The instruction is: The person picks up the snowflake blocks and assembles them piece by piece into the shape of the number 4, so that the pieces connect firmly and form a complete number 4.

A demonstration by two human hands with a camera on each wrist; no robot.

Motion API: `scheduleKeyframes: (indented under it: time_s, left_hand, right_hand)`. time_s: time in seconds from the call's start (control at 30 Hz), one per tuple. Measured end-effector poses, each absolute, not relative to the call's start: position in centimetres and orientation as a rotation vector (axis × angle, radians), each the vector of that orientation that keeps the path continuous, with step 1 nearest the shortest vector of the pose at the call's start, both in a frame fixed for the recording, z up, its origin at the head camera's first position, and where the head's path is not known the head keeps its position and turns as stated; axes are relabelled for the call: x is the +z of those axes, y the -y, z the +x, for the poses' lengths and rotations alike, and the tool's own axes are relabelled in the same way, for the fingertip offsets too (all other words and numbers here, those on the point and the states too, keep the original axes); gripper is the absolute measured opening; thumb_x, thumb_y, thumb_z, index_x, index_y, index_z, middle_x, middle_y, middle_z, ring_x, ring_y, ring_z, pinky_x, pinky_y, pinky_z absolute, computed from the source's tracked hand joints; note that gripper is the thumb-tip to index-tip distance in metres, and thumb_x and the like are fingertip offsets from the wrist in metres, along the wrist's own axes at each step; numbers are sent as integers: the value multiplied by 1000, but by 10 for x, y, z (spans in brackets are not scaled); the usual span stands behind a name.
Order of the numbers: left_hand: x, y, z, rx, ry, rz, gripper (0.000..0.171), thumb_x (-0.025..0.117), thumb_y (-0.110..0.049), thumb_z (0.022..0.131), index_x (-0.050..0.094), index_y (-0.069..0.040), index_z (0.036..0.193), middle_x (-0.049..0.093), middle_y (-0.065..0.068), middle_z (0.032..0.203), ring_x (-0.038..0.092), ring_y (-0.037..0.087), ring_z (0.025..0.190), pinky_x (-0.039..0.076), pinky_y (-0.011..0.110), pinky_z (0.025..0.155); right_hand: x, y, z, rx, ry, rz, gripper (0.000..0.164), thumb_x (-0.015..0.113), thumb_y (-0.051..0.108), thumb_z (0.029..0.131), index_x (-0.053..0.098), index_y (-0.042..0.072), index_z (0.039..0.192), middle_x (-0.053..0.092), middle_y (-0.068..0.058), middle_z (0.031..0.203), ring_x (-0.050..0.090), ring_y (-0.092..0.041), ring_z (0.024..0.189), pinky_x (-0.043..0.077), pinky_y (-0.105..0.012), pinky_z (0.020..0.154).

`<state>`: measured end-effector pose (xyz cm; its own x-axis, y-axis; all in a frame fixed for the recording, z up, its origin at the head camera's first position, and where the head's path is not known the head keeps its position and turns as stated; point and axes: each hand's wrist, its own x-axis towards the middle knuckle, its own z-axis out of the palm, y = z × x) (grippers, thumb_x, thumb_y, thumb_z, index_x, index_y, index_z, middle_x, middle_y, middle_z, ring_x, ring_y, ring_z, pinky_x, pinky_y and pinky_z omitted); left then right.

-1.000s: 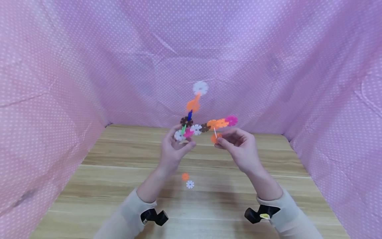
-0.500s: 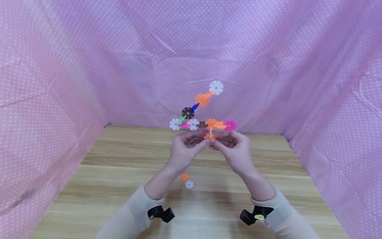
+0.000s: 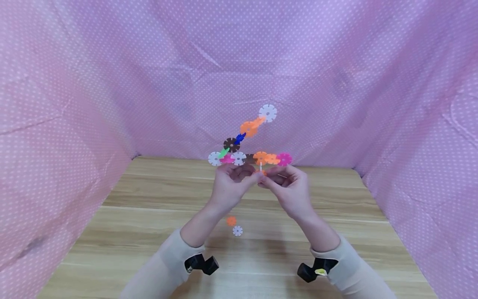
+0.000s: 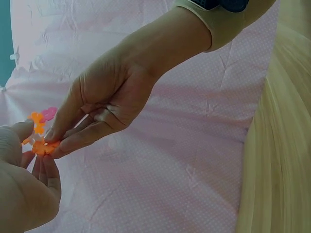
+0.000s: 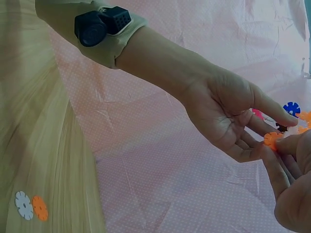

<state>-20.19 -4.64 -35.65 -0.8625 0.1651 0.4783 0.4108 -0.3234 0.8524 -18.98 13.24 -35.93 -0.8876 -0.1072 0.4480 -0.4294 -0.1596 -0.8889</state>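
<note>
My left hand (image 3: 232, 189) and right hand (image 3: 290, 191) meet before me, thumbs nearly together. Between their fingertips both pinch an orange notched snowflake disc (image 4: 44, 147), mostly hidden by the thumbs in the head view. A white disc (image 3: 261, 167), seen edge-on, links it up to an orange disc (image 3: 260, 158) in a horizontal row of interlocked discs. That row runs from a white disc (image 3: 214, 158) at left to a magenta disc (image 3: 284, 159) at right. From its left end a slanting branch rises through green, brown, blue and orange discs to a white disc (image 3: 268, 113).
Two loose discs, one orange (image 3: 231, 221) and one white (image 3: 237, 231), lie on the wooden table (image 3: 149, 216) below the hands. Pink dotted cloth (image 3: 239, 54) surrounds the table at the back and sides. Each sleeve carries a black wrist camera (image 3: 201, 264).
My left hand has let go of the chain's left end and moved right to pinch the lower orange disc beside the right hand. The row has levelled, and the slanting branch now leans further right.
</note>
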Motion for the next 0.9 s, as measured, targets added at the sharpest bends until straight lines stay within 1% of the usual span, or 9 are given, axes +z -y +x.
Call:
scheduleKeyframes:
  time_s: [0.13,0.23,0.3,0.4,0.53,0.63,0.77,0.87,0.9]
  left_hand:
    - [-354,48,-203,-2268,1734,-805,30,80,13,85,68,16,113,77,-7,97,72,12,90,67,24,90]
    - [-353,50,-205,-2227,1749,-837,33,80,12,86,68,13,117,78,-7,101,72,12,92,68,26,91]
    - [-352,52,-206,-2198,1759,-853,35,80,11,87,67,10,119,78,-4,103,72,13,93,68,27,91]
    - [-351,56,-209,-2163,1763,-863,35,81,10,87,67,6,119,78,-2,103,72,13,92,68,26,90]
    - [-349,62,-210,-2136,1746,-857,33,82,11,85,67,7,114,77,-3,98,72,13,89,68,25,86]
    - [-348,67,-210,-2148,1741,-835,32,82,11,85,67,8,112,76,-5,97,71,13,89,68,25,87]
    - [-347,72,-208,-2169,1787,-776,33,81,9,87,66,5,116,75,-7,99,70,12,93,67,24,91]
    - [-347,73,-206,-2183,1820,-745,34,81,6,88,66,1,119,74,7,104,69,13,95,67,24,94]
    - [-347,74,-205,-2193,1825,-738,34,81,6,88,66,0,119,74,8,104,70,14,96,67,24,94]
  right_hand:
    - [-360,-131,-190,2134,1865,646,22,77,-10,91,75,10,99,80,3,95,81,-13,89,72,-37,81]
    - [-360,-131,-191,2107,1880,659,16,78,-9,91,73,0,104,80,3,96,81,-13,89,72,-37,82]
    - [-363,-131,-192,2073,1934,666,22,79,-8,90,71,-7,111,80,3,99,80,-12,91,71,-35,84]
    - [-373,-131,-198,2025,2057,712,29,78,-9,90,68,-12,117,79,-5,103,79,-11,93,71,-32,85]
    - [-401,-129,-207,1826,2326,827,18,77,-6,91,73,-6,109,78,-16,100,75,-6,89,71,-29,80]
    - [-426,-123,-210,1513,2587,935,10,79,4,93,77,3,103,79,-9,96,72,-5,86,70,-28,77]
    - [-458,-115,-206,1084,2854,1064,15,82,16,93,79,9,106,77,-1,98,69,-12,88,66,-25,77]
    - [-476,-109,-201,853,2952,1132,21,84,18,91,79,8,109,74,-1,99,64,-11,85,58,-19,74]
    - [-481,-108,-199,791,2959,1151,22,85,18,90,79,8,109,73,-1,98,60,-9,83,55,-16,72]
